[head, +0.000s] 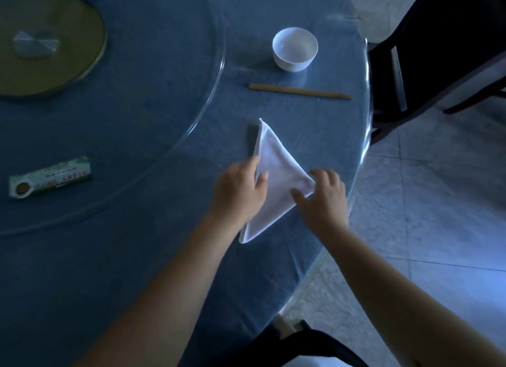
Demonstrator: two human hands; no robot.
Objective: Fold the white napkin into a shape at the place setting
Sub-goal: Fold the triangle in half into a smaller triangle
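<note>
Napkin [276, 180] folded triangular | left hand [241, 187], right hand [324, 195] grips wide, pressing it | packet [49, 177] writing unreadable

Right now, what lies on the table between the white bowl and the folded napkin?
In the head view, a pair of wooden chopsticks lies crosswise between the white bowl and the napkin; otherwise only bare tablecloth.

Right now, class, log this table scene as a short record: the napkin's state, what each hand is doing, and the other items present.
napkin: white napkin folded into a triangle, flat on the blue table
left hand: left hand pressing the napkin's left edge
right hand: right hand at the right corner, fingers spread
bowl: white bowl, empty, beyond the napkin
chopsticks: chopsticks between bowl and napkin
other: green packet on the left
</note>
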